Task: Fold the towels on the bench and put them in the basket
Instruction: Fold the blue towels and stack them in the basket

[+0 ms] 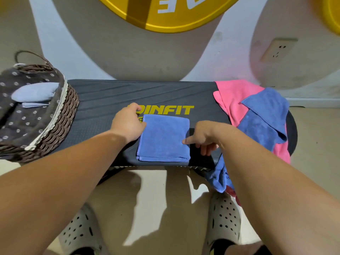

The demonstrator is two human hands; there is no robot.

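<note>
Blue folded terry towel (163, 138) lies flat at the near edge of the black padded bench (110, 92), between both hands. The left hand (128, 124) sits at its left edge with fingers curled and thumb against the cloth; whether it pinches cannot be told. The right hand (204, 135) presses one straight digit on the right edge, its other fingers bent and holding nothing. The brown wicker basket (62, 118) stands at the bench's left end, and crumpled pink and blue towels (257, 115) lie at the right end.
</note>
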